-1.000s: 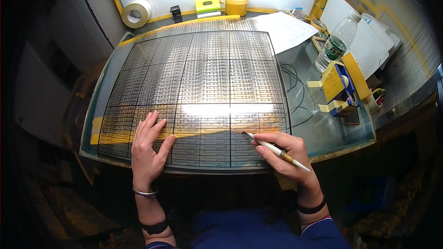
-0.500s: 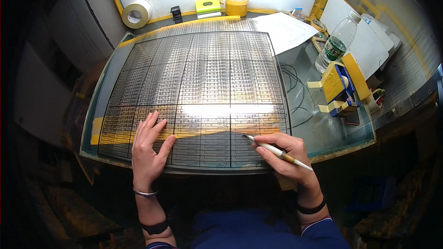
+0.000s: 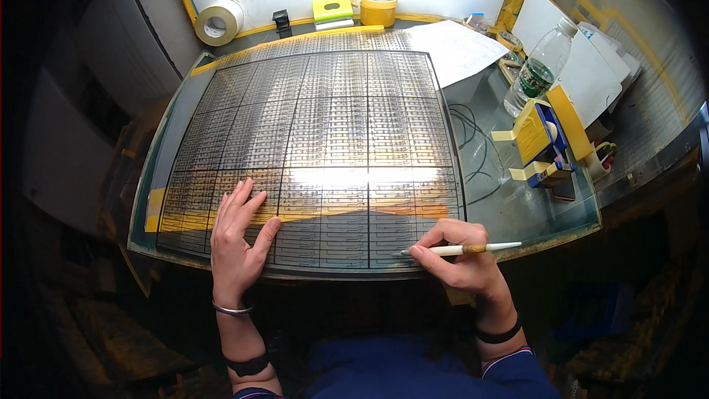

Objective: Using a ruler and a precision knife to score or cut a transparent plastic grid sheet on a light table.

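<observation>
A large patterned film sheet (image 3: 332, 118), printed with fine dark lines and a grid of thicker ones, lies on the glass-topped table. My left hand (image 3: 241, 233) rests on its near left part, fingers spread and flat, thumb apart. Pinched in my right hand (image 3: 461, 251) is a slim white brush (image 3: 502, 245) with a brownish band on its handle. The brush's dark tip points left, low over the near right part of the sheet; whether it touches is too small to tell. Under the sheet a yellow strip (image 3: 193, 220) shows through.
Right of the sheet lie a loose dark cable (image 3: 473, 155), a blue and yellow tape dispenser (image 3: 545, 137) and a clear bottle (image 3: 543, 66). Along the back stand a tape roll (image 3: 219, 22), a yellow-green holder (image 3: 333, 9) and a yellow tub (image 3: 379, 9). White paper (image 3: 461, 52) lies beside them.
My right hand has drawn the brush tip nearer to me, and the handle has swung to lie almost level. The left hand stays in place.
</observation>
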The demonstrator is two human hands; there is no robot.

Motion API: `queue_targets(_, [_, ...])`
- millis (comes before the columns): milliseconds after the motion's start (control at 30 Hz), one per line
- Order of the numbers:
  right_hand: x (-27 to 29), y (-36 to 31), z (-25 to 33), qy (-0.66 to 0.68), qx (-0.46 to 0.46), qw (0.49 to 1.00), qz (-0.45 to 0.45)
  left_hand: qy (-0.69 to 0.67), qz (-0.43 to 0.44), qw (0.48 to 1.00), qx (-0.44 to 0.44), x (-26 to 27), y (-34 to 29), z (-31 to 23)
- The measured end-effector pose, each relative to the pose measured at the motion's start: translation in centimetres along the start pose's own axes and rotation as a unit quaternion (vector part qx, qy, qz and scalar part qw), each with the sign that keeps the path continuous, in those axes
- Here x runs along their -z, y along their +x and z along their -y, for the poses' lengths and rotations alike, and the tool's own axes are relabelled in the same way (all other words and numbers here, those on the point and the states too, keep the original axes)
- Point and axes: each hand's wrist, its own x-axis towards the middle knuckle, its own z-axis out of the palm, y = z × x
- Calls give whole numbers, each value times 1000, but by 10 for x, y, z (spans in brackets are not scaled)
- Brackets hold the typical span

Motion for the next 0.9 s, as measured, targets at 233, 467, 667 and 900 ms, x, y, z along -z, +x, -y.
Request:
queue_targets(233, [1,-2,4,34,-45,998,-6,-3,0,1000,0,0,0,1])
queue_targets(467, [-1,1,5,44,-50,998,-20,-6,-2,1000,-3,0,0,0])
queue_targets(667, [-4,-1,-1,81,-66,994,-25,-9,6,1000,1,1,0,0])
queue_targets(900, [-2,2,3,45,-48,998,-7,-6,-1,1000,-2,1,0,0])
